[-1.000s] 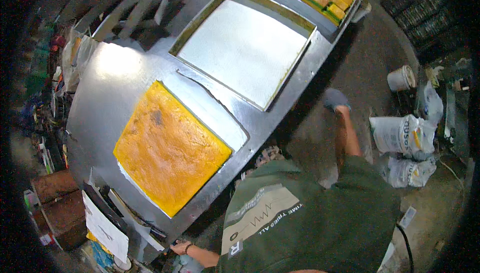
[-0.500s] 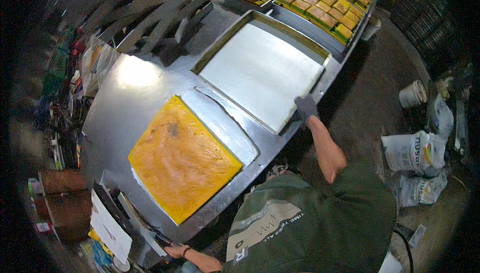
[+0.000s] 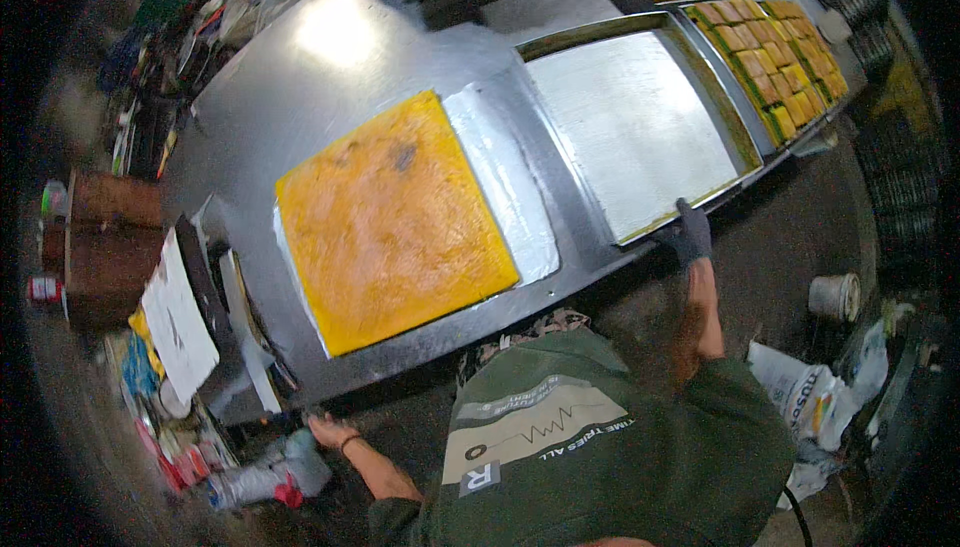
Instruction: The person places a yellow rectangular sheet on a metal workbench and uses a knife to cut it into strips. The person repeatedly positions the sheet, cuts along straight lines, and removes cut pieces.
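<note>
My right hand (image 3: 690,234), in a dark grey glove, grips the near rim of a large shallow metal tray (image 3: 655,228). The tray's floor is pale and bare, and its far walls look browned. My left hand (image 3: 328,431) is bare, with a dark band at the wrist. It hangs just off the near-left table edge with its fingers loosely apart and nothing seen in them. Between the hands, a big square yellow sheet cake (image 3: 395,227) with a browned top lies on the table. A white sheet (image 3: 505,187) shows along its right side.
Trays of cut yellow-and-green cake pieces (image 3: 765,57) stand at the far right of the metal table (image 3: 235,127). White boards (image 3: 180,322) and a long flat strip (image 3: 250,332) lean at the table's left end. Bags (image 3: 800,387) and a bucket (image 3: 834,297) stand on the floor.
The view has turned, shifting the table across the picture. My left hand has come away from the long strip. My right hand stays at the tray's near rim.
</note>
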